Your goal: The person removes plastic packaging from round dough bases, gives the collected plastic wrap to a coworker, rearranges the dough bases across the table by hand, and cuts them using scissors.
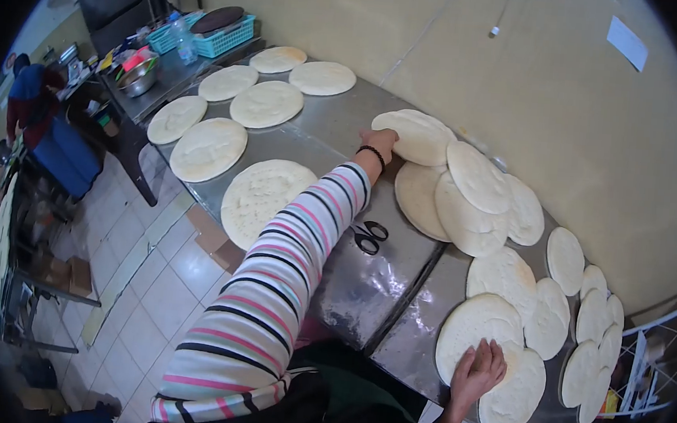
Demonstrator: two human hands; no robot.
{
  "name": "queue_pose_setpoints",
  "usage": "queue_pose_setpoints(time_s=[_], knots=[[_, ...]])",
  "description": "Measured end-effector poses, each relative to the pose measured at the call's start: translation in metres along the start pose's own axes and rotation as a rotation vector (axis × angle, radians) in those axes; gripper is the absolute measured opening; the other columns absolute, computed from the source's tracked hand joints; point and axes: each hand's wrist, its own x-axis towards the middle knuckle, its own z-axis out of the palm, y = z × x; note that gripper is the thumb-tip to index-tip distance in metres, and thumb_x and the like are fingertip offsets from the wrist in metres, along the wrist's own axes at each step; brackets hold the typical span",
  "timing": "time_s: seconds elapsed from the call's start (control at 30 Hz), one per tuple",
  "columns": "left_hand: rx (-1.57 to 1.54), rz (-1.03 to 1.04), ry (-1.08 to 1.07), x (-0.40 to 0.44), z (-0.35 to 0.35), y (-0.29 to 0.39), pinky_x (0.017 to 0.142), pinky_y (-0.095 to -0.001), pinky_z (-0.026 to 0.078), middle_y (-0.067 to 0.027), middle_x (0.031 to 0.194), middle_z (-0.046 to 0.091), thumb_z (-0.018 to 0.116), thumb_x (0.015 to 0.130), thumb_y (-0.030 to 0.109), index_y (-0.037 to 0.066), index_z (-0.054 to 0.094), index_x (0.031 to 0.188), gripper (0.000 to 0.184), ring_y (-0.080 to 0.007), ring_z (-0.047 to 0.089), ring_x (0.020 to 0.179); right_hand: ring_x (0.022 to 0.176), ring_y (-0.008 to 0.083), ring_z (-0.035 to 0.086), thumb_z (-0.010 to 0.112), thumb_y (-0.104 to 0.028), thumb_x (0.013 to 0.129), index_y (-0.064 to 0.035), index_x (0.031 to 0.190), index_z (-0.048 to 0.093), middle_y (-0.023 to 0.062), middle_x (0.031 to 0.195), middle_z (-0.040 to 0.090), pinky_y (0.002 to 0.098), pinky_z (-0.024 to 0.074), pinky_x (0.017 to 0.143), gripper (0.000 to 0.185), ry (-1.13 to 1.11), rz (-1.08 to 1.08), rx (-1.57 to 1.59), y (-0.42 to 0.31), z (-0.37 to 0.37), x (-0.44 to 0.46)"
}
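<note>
My left hand, with a dark beaded bracelet at the wrist, reaches across the metal table and grips the near edge of a round flatbread by the wall. That bread overlaps others, among them a browner one just below it. My right hand rests on the lower edge of a large flatbread, its fingers lying over the bread where it overlaps another flatbread. Black-handled scissors lie on the metal between my two hands.
Several separate flatbreads lie on the table's far left part. More overlap at the right end. Beyond the left end stand a steel bowl and a turquoise basket. A person stands across the tiled floor at far left.
</note>
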Motion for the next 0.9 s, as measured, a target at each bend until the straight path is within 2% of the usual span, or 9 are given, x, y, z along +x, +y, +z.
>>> queue_pose_setpoints(time_s=[0.13, 0.23, 0.27, 0.47, 0.53, 0.6, 0.77, 0.83, 0.9], knots=[[0.011, 0.437, 0.044, -0.014, -0.087, -0.002, 0.082, -0.0391, 0.045, -0.0234, 0.098, 0.055, 0.06, 0.066, 0.009, -0.007, 0.042, 0.106, 0.046, -0.033, 0.057, 0.09, 0.11, 0.031, 0.046, 0.056, -0.018, 0.078, -0.0019, 0.102, 0.061, 0.0156, 0.111, 0.054, 0.0453, 0.0248, 0.098, 0.03, 0.006, -0.019, -0.02, 0.0, -0.003, 0.0], [-0.155, 0.421, 0.135, -0.046, -0.158, 0.015, 0.081, -0.0367, 0.047, -0.015, 0.09, 0.06, 0.055, 0.067, 0.007, -0.004, 0.051, 0.105, 0.04, -0.0274, 0.06, 0.085, 0.108, 0.0312, 0.046, 0.056, -0.016, 0.078, -0.0017, 0.101, 0.061, 0.0154, 0.11, 0.054, 0.044, 0.0267, 0.096, 0.028, 0.022, -0.03, -0.027, 0.001, -0.005, 0.0], [0.11, 0.599, 0.338, -0.032, -0.181, 0.008, 0.083, -0.038, 0.046, -0.015, 0.09, 0.062, 0.056, 0.069, 0.01, -0.002, 0.051, 0.109, 0.043, -0.0315, 0.061, 0.085, 0.106, 0.0309, 0.047, 0.057, -0.015, 0.077, -0.0018, 0.101, 0.061, 0.0151, 0.109, 0.055, 0.0428, 0.0286, 0.095, 0.027, 0.039, -0.05, -0.045, 0.0, -0.003, 0.001], [0.762, 0.244, 0.355, -0.091, -0.162, 0.048, 0.1, -0.0514, 0.025, -0.0252, 0.134, 0.034, 0.061, 0.068, 0.017, 0.0, 0.041, 0.124, 0.062, -0.041, 0.029, 0.126, 0.11, 0.0317, 0.045, 0.055, -0.021, 0.078, -0.002, 0.101, 0.06, 0.016, 0.111, 0.053, 0.0466, 0.0232, 0.098, 0.03, 0.0, -0.016, -0.023, 0.003, -0.002, 0.0], [0.963, 0.804, 0.84, -0.08, -0.128, 0.043, 0.102, -0.0566, 0.014, -0.0241, 0.142, 0.017, 0.063, 0.071, 0.028, 0.005, 0.038, 0.13, 0.068, -0.0415, 0.009, 0.132, 0.11, 0.0316, 0.045, 0.055, -0.021, 0.078, -0.0021, 0.101, 0.06, 0.0159, 0.111, 0.053, 0.0467, 0.023, 0.099, 0.03, 0.011, -0.001, -0.034, 0.004, -0.002, -0.001], [1.112, 1.154, 0.454, -0.062, -0.091, 0.034, 0.102, -0.0597, 0.011, -0.0238, 0.142, 0.017, 0.063, 0.073, 0.037, 0.01, 0.036, 0.133, 0.072, -0.0428, 0.009, 0.132, 0.111, 0.0315, 0.045, 0.055, -0.021, 0.078, -0.0022, 0.101, 0.061, 0.0159, 0.111, 0.053, 0.0469, 0.0227, 0.099, 0.03, 0.017, -0.001, -0.027, 0.002, 0.001, 0.0], [1.372, 1.376, -0.155, -0.036, 0.002, 0.006, 0.104, -0.057, 0.007, -0.0175, 0.144, 0.018, 0.049, 0.079, 0.053, 0.016, 0.037, 0.134, 0.067, -0.0367, 0.01, 0.134, 0.11, 0.0319, 0.045, 0.055, -0.021, 0.078, -0.0019, 0.1, 0.06, 0.0159, 0.109, 0.053, 0.0477, 0.0222, 0.099, 0.03, -0.004, 0.014, -0.006, 0.0, -0.003, 0.0], [1.436, 0.815, -0.342, -0.027, 0.023, 0.005, 0.105, -0.0557, 0.006, -0.012, 0.145, 0.019, 0.034, 0.083, 0.061, 0.02, 0.038, 0.134, 0.066, -0.033, 0.012, 0.135, 0.108, 0.0319, 0.046, 0.056, -0.019, 0.076, -0.0013, 0.099, 0.061, 0.0161, 0.108, 0.053, 0.0468, 0.0234, 0.098, 0.029, 0.021, 0.023, -0.011, -0.003, -0.005, 0.002], [1.38, 0.858, -0.27, -0.012, 0.027, -0.001, 0.106, -0.0542, 0.009, -0.0109, 0.144, 0.022, 0.032, 0.082, 0.064, 0.02, 0.038, 0.134, 0.068, -0.0296, 0.017, 0.134, 0.106, 0.0314, 0.047, 0.058, -0.016, 0.073, -0.0016, 0.097, 0.061, 0.0155, 0.107, 0.054, 0.0459, 0.0249, 0.097, 0.028, 0.023, 0.023, -0.001, -0.001, -0.004, 0.001]])
